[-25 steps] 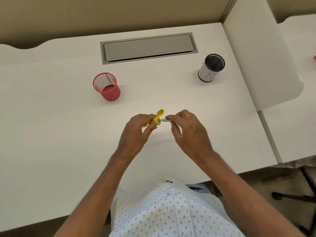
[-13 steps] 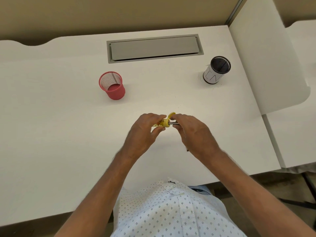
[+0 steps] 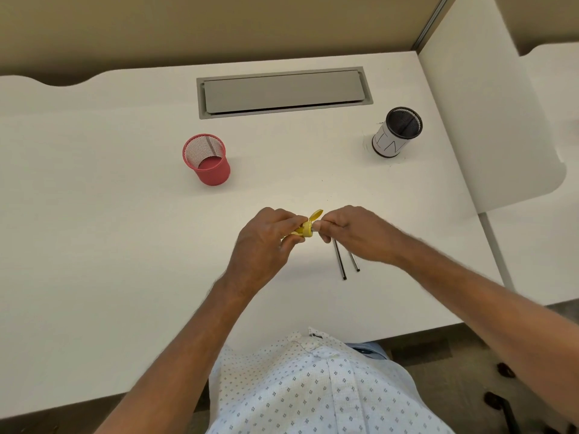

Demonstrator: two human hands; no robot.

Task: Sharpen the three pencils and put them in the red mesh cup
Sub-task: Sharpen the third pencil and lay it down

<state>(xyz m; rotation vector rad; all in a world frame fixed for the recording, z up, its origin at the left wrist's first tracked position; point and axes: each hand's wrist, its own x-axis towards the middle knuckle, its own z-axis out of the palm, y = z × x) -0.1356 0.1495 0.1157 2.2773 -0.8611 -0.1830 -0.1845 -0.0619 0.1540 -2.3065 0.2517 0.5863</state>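
Note:
My left hand [image 3: 263, 245] grips a small yellow sharpener [image 3: 305, 228] with its lid flipped open, held above the middle of the white desk [image 3: 109, 230]. My right hand [image 3: 360, 233] pinches a pencil right at the sharpener's mouth; its fingers hide nearly all of that pencil. Two more dark thin pencils [image 3: 340, 261] lie side by side on the desk, their upper ends under my right hand. The red mesh cup [image 3: 206, 159] stands upright to the far left of my hands, with nothing visible inside it.
A black mesh cup [image 3: 396, 133] wrapped in a white label stands at the far right. A grey cable hatch [image 3: 282, 93] is set into the desk's back edge. A white divider panel [image 3: 488, 120] borders the desk on the right.
My right hand has slid closer to the sharpener, covering the pencil shaft. The two pencils on the desk have come into sight below it as the view shifted.

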